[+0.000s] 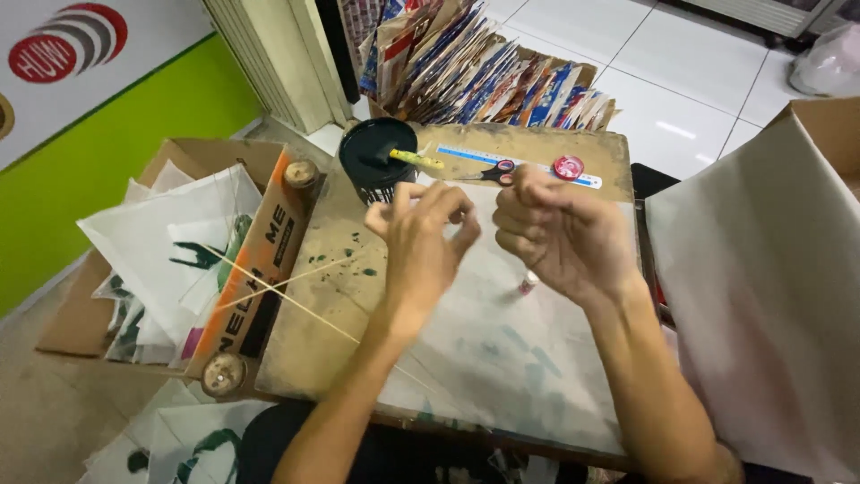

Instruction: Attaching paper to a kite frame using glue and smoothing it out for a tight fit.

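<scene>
Both my hands hover over a thin white paper sheet (502, 350) spread on a worn wooden board (331, 296). My left hand (421, 246) has its thumb and fingertips pinched together; nothing shows between them. Close beside it, my right hand (560, 235) is curled shut with its knuckles toward the left hand. A small white and pink stick (528, 283) pokes out below the right palm; I cannot tell whether the hand holds it. Two thin bamboo sticks (291, 289) cross on the board to the left of my left wrist.
A black pot (372, 166) with a yellow-handled tool stands at the board's back edge, beside scissors (494, 172), a ruler (537, 167) and a red round lid (568, 167). A cardboard box (255, 260) of white sheets sits left. Colourful paper stacks (484, 76) stand behind, white sheets (761, 296) right.
</scene>
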